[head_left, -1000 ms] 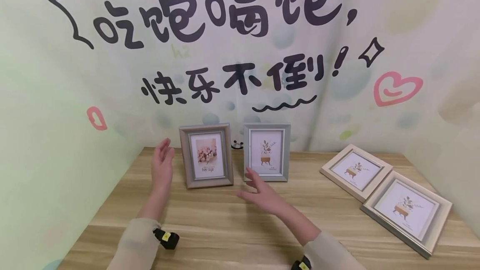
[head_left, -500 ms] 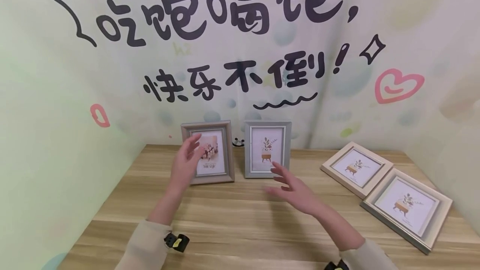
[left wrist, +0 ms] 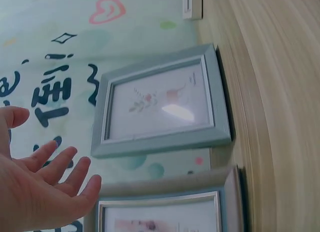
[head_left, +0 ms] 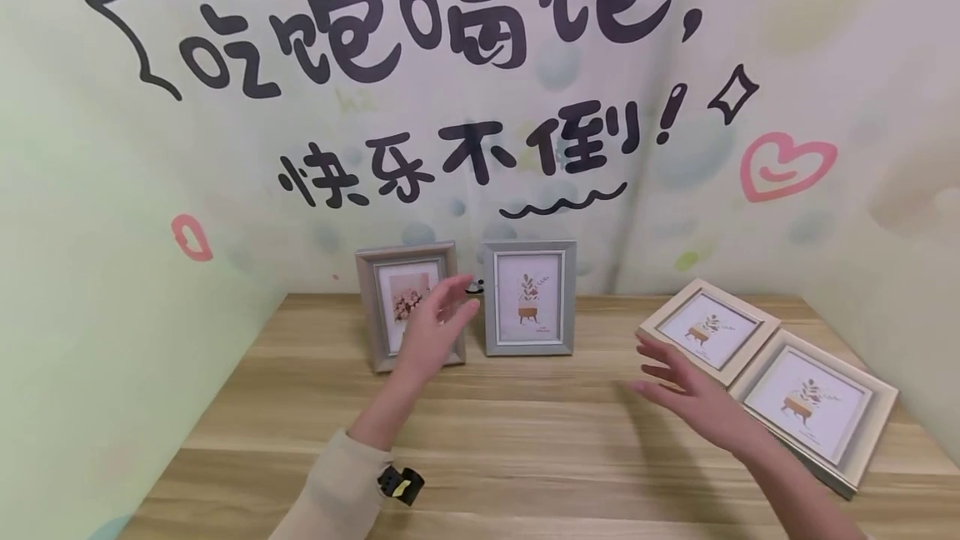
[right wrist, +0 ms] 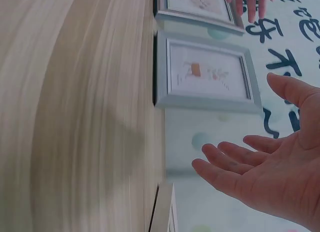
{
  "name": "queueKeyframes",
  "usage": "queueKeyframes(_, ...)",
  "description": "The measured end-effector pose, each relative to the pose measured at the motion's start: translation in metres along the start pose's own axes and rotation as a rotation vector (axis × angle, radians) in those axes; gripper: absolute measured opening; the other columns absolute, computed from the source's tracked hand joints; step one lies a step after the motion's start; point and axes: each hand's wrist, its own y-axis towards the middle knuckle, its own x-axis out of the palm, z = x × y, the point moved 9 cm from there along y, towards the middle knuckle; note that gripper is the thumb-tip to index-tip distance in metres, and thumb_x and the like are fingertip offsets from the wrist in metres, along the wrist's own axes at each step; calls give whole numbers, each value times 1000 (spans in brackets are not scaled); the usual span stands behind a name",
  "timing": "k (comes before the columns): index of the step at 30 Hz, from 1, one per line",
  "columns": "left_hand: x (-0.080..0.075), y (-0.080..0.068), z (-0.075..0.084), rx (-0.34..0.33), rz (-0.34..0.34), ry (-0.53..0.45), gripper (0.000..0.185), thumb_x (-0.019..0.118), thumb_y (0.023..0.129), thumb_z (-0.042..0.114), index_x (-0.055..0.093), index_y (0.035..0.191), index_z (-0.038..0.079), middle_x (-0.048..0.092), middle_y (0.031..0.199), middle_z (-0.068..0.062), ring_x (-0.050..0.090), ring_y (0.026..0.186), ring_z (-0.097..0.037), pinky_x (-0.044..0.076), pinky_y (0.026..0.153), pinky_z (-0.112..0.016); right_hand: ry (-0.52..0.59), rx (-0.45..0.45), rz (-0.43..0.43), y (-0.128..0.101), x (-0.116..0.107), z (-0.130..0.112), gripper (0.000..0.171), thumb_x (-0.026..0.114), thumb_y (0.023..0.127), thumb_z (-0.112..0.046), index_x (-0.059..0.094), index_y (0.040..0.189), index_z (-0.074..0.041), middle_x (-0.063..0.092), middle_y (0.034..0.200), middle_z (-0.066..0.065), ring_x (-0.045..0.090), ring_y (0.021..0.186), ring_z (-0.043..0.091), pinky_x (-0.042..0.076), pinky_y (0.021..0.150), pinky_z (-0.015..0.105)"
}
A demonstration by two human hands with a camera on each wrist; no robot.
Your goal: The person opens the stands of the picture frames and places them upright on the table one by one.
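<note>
Beige frame (head_left: 408, 307) stands upright behind open left hand (head_left: 431, 332).

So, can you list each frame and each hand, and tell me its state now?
Beige frame: standing upright, partly hidden behind the left hand.
Grey frame: standing upright, untouched.
Cream frame: lying flat, face up.
Silver frame: lying flat, face up.
Left hand: open, holding nothing.
Right hand: open, over the table, holding nothing.
</note>
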Motion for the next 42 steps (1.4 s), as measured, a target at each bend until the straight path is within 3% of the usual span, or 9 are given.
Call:
queueKeyframes(4, 29, 4, 3, 35, -84, -28, 44, 61, 98, 21, 54, 140, 8, 57, 144, -9, 52, 135, -31, 41, 116, -49, -72, 23, 40, -17, -22, 14, 63, 59, 100, -18, 29, 151, 3, 41, 150, 31, 48, 131, 49, 49, 88, 11)
queueKeyframes(7, 52, 7, 6, 61, -162, -34, 42, 60, 99, 21, 55, 139, 8, 58, 144, -11, 52, 135, -33, 41, 115, -52, -138, 50, 68, -31, -38, 28, 62, 59, 100, -21, 30, 151, 0, 42, 150, 29, 58, 128, 16, 49, 86, 11)
queueKeyframes(11, 79, 8, 10, 94, -254, -35, 42, 59, 99, 22, 56, 138, 8, 58, 142, -14, 54, 132, -35, 41, 113, -56, -202, 72, 102, -48, -57, 44, 62, 60, 100, -22, 31, 152, -3, 43, 149, 27, 41, 112, -24, 49, 82, 10)
queueKeyframes(19, 124, 6, 14, 108, -369, -42, 44, 60, 99, 25, 55, 139, 8, 58, 144, -9, 53, 134, -32, 41, 115, -53, -261, 62, 190, -80, -90, 69, 56, 62, 98, -17, 38, 149, -12, 35, 128, -45, 41, 109, -27, 47, 75, 5)
queueKeyframes(23, 146, 5, 17, 112, -412, -19, 44, 62, 98, 27, 56, 139, 11, 59, 142, -7, 54, 133, -26, 44, 114, -44, -250, 33, 241, -96, -105, 78, 58, 64, 96, -8, 39, 142, -33, 32, 124, -48, 40, 105, -29, 41, 74, -2)
queueKeyframes(29, 173, 1, 20, 104, -473, -3, 47, 65, 96, 31, 56, 140, 16, 59, 143, -1, 55, 133, -20, 44, 114, -37, -282, 127, 252, -114, -113, 95, 72, 60, 99, -14, 20, 149, -46, 25, 160, 7, 22, 131, -22, 29, 88, -7)
queueKeyframes(32, 187, 0, 20, 110, -490, 1, 49, 67, 94, 31, 56, 140, 16, 59, 143, 1, 55, 133, -19, 44, 114, -35, -295, 118, 278, -119, -114, 101, 76, 61, 98, -12, 17, 152, -43, 20, 160, -2, 9, 133, -23, 16, 89, -10)
queueKeyframes(37, 219, -4, 25, 141, -531, -3, 53, 73, 91, 26, 56, 140, 15, 61, 141, 0, 57, 130, -14, 44, 112, -27, -354, 103, 302, -129, -120, 110, 85, 66, 93, -12, 14, 160, -15, 23, 158, 22, 9, 122, -28, 8, 102, -4)
queueKeyframes(42, 255, -10, 23, 145, -581, 37, 57, 76, 88, 26, 55, 141, 20, 61, 141, 4, 55, 130, -7, 44, 110, -21, -375, 128, 265, -138, -120, 122, 93, 65, 93, -13, -2, 156, 5, 8, 148, 52, -18, 144, 3, -20, 112, 19)
